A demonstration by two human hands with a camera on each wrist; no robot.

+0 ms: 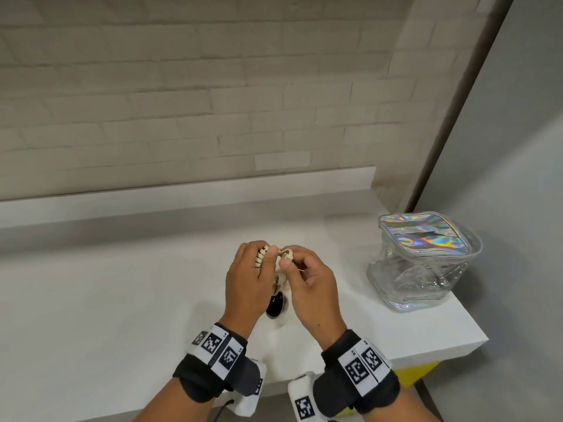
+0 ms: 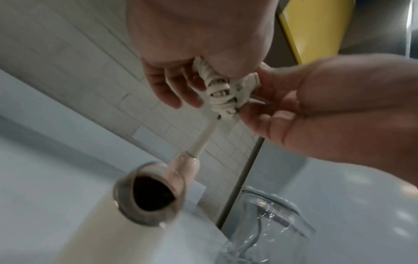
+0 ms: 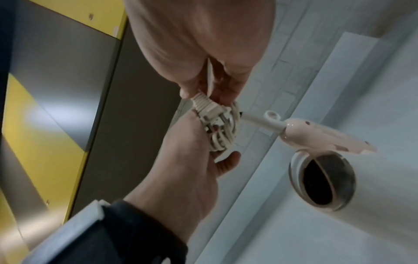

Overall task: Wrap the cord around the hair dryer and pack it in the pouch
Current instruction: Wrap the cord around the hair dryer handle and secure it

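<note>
A cream cord is wound into a tight coil (image 1: 261,257) and my left hand (image 1: 253,269) grips it just above the white counter. My right hand (image 1: 300,271) pinches the plug end (image 3: 210,110) against the coil (image 3: 224,132). A short straight length of cord runs from the coil (image 2: 220,92) down to the pale hair dryer (image 2: 183,167). Its dark round opening (image 1: 275,304) shows below my hands. I cannot tell whether the dryer touches the counter. The clear, iridescent pouch (image 1: 423,260) stands to the right, apart from both hands.
The white counter (image 1: 122,300) runs left along a pale brick wall, with a raised ledge (image 1: 182,190) behind. Its right end stops just past the pouch, near a grey partition (image 1: 502,147). Yellow and grey cabinet fronts (image 3: 45,125) lie below the counter.
</note>
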